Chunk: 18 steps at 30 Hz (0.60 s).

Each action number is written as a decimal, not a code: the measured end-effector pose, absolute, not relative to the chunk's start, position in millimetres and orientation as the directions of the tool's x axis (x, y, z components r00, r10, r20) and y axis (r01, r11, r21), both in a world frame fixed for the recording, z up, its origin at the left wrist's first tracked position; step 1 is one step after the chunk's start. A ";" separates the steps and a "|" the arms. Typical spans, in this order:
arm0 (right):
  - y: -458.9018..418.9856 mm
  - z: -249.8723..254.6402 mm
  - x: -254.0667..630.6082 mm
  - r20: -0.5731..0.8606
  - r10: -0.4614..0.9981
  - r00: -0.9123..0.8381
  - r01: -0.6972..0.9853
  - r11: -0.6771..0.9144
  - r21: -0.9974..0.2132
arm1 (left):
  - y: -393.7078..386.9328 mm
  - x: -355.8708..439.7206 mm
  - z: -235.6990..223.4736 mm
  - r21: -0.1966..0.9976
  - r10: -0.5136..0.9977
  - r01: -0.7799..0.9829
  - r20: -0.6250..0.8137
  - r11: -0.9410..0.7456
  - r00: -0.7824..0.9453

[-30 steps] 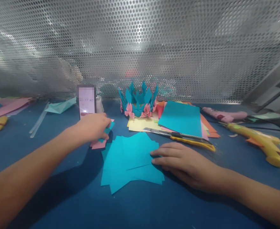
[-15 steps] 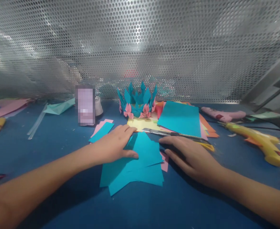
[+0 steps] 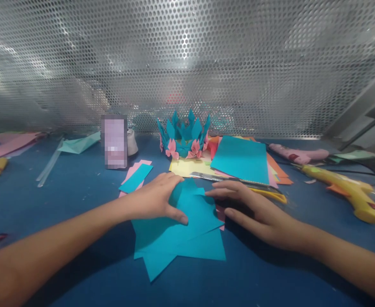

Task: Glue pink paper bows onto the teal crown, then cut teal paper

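Several overlapping sheets of blue paper lie fanned out in front of me, with a corner of pink paper showing under their right side. Over the upper left of the sheets rests my left hand, thumb spread away from the fingers. My right hand is at the right edge of the sheets, thumb and fingers apart, nothing held. A blue paper strip lies on pink paper beyond my left wrist. Behind the sheets stands a blue paper crown with pink folded flowers.
A box cutter and yellow-handled scissors lie by a stack of coloured paper. To the right are a yellow glue gun and a pink one. A phone stands before the perforated metal panel.
My left hand has moved right, from the blue strip and pink paper onto the blue sheets. The sheets have shifted slightly toward me and spread. My right hand's thumb and fingers have opened wider.
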State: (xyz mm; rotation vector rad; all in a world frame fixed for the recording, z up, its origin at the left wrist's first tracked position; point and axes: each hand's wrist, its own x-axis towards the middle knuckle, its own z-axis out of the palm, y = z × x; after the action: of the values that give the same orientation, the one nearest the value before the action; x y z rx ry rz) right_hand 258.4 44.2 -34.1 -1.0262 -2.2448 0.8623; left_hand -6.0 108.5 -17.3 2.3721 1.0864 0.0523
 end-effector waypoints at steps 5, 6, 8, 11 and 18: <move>44.6 -37.1 257.9 0.251 0.791 -0.558 0.411 0.526 -0.744 | 104.7 -2.4 -11.9 0.484 0.751 0.719 -0.172 -0.499 0.637; 44.8 -37.7 257.9 0.261 0.793 -0.550 0.428 0.536 -0.728 | 103.3 -1.4 -10.2 0.489 0.753 0.721 -0.179 -0.490 0.633; 45.3 -38.5 258.3 0.280 0.796 -0.537 0.468 0.557 -0.687 | 100.8 0.2 -7.2 0.493 0.762 0.736 -0.202 -0.463 0.615; 46.3 -38.2 257.6 0.335 0.768 -0.545 0.527 0.625 -0.576 | 99.1 0.3 -6.4 0.507 0.772 0.742 -0.209 -0.439 0.600; 47.6 -39.9 249.8 0.361 0.605 -0.709 0.521 0.795 -0.310 | 99.8 -2.6 -9.0 0.520 0.768 0.722 -0.181 -0.456 0.615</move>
State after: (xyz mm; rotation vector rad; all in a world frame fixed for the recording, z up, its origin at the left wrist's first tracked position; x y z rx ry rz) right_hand 249.8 47.6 -39.9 -0.8437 -2.5347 0.2560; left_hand -2.6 99.8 -9.0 2.2799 1.1692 0.1063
